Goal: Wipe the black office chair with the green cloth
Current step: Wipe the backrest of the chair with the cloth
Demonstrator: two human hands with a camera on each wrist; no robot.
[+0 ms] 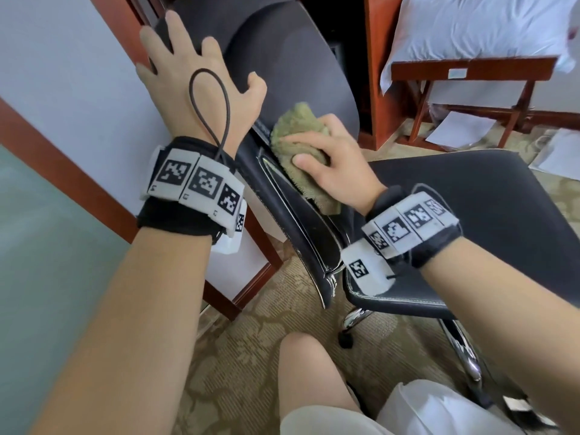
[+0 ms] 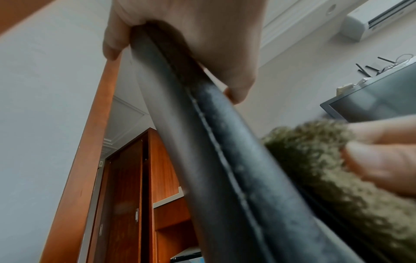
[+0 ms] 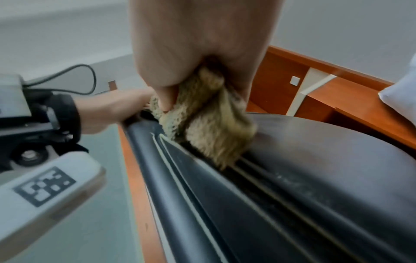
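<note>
Currently: left hand grips top edge of backrest of black leather-look office chair, fingers behind, thumb in front. Right hand just right of it, fingers and thumb clamped on bunched fuzzy olive-green cloth, pressing it against backrest's stitched side seam, above seat.
</note>
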